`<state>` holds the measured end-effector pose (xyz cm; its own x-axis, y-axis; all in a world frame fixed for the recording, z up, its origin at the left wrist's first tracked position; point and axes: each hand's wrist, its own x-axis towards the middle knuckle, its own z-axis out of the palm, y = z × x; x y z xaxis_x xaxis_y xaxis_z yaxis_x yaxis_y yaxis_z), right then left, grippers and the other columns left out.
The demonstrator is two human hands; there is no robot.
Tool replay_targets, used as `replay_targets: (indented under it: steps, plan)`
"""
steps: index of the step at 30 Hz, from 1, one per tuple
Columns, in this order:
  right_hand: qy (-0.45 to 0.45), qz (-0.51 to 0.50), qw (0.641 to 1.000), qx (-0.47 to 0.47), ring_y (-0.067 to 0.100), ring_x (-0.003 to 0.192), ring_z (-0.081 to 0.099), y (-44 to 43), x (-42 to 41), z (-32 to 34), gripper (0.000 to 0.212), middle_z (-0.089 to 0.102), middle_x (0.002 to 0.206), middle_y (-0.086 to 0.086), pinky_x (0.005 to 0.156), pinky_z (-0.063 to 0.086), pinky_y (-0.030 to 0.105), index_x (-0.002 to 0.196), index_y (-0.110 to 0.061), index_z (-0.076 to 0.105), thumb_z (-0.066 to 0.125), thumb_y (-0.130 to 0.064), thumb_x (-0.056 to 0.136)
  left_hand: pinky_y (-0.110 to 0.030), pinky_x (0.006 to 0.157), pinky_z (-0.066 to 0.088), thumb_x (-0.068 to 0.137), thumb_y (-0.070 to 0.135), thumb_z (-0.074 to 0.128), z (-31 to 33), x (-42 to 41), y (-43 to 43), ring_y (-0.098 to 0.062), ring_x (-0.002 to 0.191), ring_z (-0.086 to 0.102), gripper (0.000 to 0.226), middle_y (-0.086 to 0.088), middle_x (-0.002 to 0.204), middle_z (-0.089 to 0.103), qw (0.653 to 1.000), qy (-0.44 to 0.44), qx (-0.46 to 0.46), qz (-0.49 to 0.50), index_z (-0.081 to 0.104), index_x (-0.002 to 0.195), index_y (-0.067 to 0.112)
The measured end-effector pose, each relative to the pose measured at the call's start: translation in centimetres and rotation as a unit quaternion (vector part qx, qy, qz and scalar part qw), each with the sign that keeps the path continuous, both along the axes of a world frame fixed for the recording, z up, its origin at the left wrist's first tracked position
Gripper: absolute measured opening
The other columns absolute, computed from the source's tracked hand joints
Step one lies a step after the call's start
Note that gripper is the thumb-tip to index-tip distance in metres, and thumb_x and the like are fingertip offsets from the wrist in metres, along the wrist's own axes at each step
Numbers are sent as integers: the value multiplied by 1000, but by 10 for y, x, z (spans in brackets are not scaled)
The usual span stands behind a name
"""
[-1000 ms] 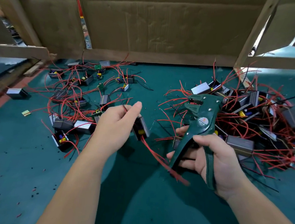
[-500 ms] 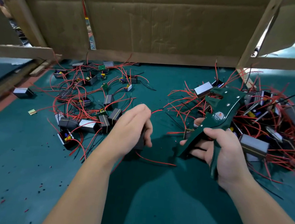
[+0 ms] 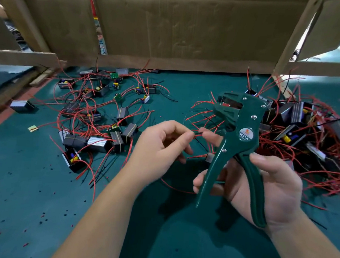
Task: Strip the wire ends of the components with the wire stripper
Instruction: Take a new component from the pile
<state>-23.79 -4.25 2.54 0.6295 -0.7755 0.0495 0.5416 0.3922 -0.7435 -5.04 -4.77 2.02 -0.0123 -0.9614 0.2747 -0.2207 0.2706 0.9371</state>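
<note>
1. A green wire stripper point(image 3: 240, 133) is held upright above the teal worktop point(image 3: 36, 189) by the right hand point(image 3: 267, 184). Its fingers point(image 3: 201, 181) are clenched round both handles, and the forefinger is stretched forward to meet the wire.
2. A thin wire end point(image 3: 196, 133) is pinched between the thumb and forefinger of the left hand point(image 3: 161, 148). It is held just left of the stripper and below the cutting head, and has not yet been fed in.
3. Loose components point(image 3: 75, 141) with red and black leads are scattered on the left, and a tangled heap of components point(image 3: 298, 113) lies on the right. Which unit the pinched wire belongs to cannot be told.
4. The end could be missed by the head, since the wire is thin and limp and is gripped very near its tip.
5. Too much or too little insulation could be taken if the wire is pushed in to the wrong depth.
6. Copper strands could be nicked or cut if the handles are squeezed with the wire lying askew.
7. A fingertip could be caught, because both forefingers sit close to the head.
8. Neighbouring leads from the heap could be snagged and dragged along.
9. Finished and unfinished units could be mixed up, because the two groups are not well apart.
</note>
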Motion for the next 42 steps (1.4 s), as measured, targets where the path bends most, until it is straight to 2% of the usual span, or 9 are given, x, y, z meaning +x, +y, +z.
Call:
replay_targets:
  steps: [4,8,11,15,18,23,30,36,42]
  plan:
    - [32,-27,999,-10,45,78,65,0,1,-1,89,63,99,26,78,50,57,132,-2,54,82,-36,55,-18,56,50,92,15,62,-2,-5,0,-12,54,64,16,6,69,68,999,-18,-31,23,65,80,24]
    - [35,-20,999,-5,47,77,64,2,3,0,85,64,99,26,73,53,54,129,0,55,83,-34,56,-17,56,48,94,15,58,-4,-10,-2,-7,56,58,18,7,72,65,997,3,-38,65,62,80,26]
    - [42,-8,999,-13,47,76,64,4,5,0,79,66,97,25,72,53,52,125,1,59,82,-34,58,-18,54,47,96,14,56,-4,-12,-3,-6,52,54,16,6,75,66,995,51,-16,87,60,82,20]
    - [55,21,998,-7,47,77,63,5,3,0,79,58,127,23,72,51,55,124,2,58,81,-35,59,-19,48,45,96,15,55,2,-7,-5,-7,46,50,13,6,69,69,978,172,9,122,61,84,15]
    - [57,55,997,18,46,77,64,5,5,-2,81,57,127,23,73,52,55,124,0,59,80,-38,57,-20,45,44,93,17,59,7,2,-7,-7,44,50,13,5,64,68,968,210,7,139,64,81,17]
    - [76,72,993,62,45,76,64,7,16,-7,80,63,103,28,72,54,52,117,-1,63,83,-37,49,-18,48,45,77,29,69,9,8,-3,-8,46,52,9,3,64,69,976,192,-9,104,72,73,22]
    - [27,130,991,21,45,82,63,9,11,-4,61,62,94,26,79,50,55,116,-1,60,74,-36,68,-10,49,41,85,6,68,13,7,0,4,54,56,16,11,66,69,983,144,-43,107,73,86,21]
    - [62,92,994,7,44,77,64,10,13,-9,54,64,87,25,76,49,56,103,-4,64,78,-37,64,-12,58,45,85,5,68,14,4,2,3,58,56,14,12,66,69,988,96,-70,94,71,81,19]
    - [97,54,994,6,42,65,63,12,14,-8,50,61,77,26,64,53,50,93,-6,65,81,-42,62,-11,62,45,86,5,66,13,4,1,4,61,58,15,15,67,68,990,70,-76,91,70,81,19]
